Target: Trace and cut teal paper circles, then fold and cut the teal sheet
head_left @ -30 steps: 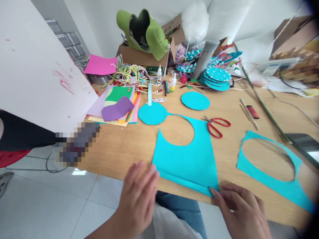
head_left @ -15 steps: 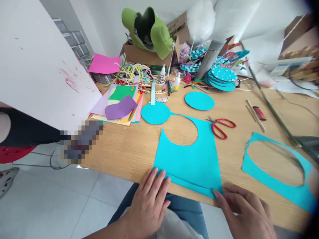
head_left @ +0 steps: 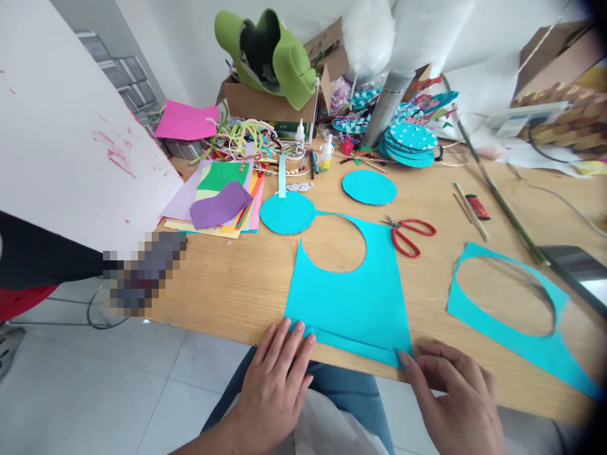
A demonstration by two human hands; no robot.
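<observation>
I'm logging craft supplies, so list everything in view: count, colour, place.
Cut sheet: 1, turquoise, front middle
Plain discs: 2, turquoise, behind sheet
Holed offcut: 1, turquoise, right
Scissors: 1, red-handled, sheet's far corner
Spool: 1, red, right
Sticks: 2, beige, beside spool
Stem: 1, green, right
Paper stack: 1, multicoloured, left
Loose sheet: 1, pink, back left
Bottles: 2, white, back
Strands: many, mixed, back
Boxes: at least 2, brown, back
Curled piece: 1, green, atop box
Flask: 1, silver, back
Patterned discs: several, turquoise, beside flask
Panel: 1, white, left
Table: 1, tan, underneath
Other clutter: uncountable, mixed, back
Left hand: 1, sheet's near-left corner
Right hand: 1, sheet's near-right corner
</observation>
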